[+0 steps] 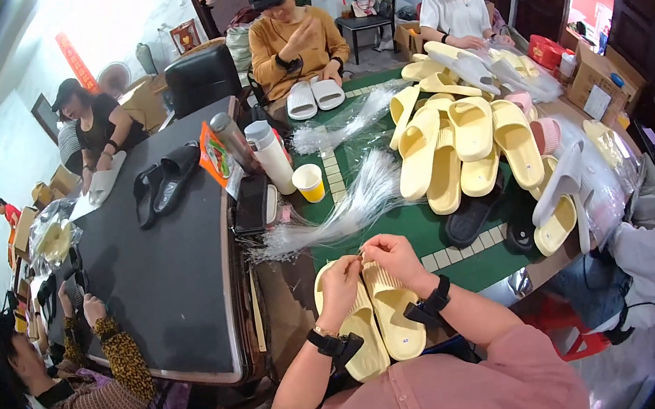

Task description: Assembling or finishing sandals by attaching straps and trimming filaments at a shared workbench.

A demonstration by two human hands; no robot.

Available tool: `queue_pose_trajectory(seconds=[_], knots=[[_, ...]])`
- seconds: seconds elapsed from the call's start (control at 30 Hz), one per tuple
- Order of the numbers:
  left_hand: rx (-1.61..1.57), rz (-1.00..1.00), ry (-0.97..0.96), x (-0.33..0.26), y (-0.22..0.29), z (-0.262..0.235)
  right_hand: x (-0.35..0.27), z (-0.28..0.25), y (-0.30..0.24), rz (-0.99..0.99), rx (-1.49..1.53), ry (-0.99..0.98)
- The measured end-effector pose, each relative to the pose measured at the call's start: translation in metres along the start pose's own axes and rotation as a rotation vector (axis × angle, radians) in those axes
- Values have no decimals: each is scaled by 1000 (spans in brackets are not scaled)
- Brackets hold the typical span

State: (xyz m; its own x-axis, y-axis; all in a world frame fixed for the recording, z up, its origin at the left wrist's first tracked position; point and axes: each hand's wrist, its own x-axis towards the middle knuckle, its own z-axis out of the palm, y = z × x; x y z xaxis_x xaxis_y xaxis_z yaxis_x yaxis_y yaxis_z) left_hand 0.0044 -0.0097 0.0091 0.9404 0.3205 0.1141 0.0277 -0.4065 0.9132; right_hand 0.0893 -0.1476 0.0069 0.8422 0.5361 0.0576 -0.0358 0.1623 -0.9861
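Observation:
Two pale yellow slide slippers lie side by side at the table edge before me, the left slipper [364,343] and the right slipper [399,326]. Over their strap ends my left hand [341,284] and my right hand [397,259] meet, fingertips pinched close together. Whatever thin thing they pinch is too small to make out. Just beyond my hands a loose bundle of clear plastic strands [344,215] spreads over the green table top [458,232]. Each wrist wears a black strap with a small black device.
A heap of yellow slippers [471,129] fills the right side, beside plastic-bagged ones. A yellow paper cup [309,183], a white bottle [269,156] and a grey flask [231,141] stand left of the strands. Black slippers [168,183] lie on the dark table [167,277]. Several co-workers sit around.

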Motion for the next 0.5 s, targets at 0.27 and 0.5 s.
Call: queue_pose_trajectory(seconds=[0.27, 0.5], knots=[[49, 33, 73, -2, -7, 3, 10, -28, -58, -123, -54, 178], [-1, 13, 96, 0, -8, 7, -4, -70, -155, -485, 129, 382]])
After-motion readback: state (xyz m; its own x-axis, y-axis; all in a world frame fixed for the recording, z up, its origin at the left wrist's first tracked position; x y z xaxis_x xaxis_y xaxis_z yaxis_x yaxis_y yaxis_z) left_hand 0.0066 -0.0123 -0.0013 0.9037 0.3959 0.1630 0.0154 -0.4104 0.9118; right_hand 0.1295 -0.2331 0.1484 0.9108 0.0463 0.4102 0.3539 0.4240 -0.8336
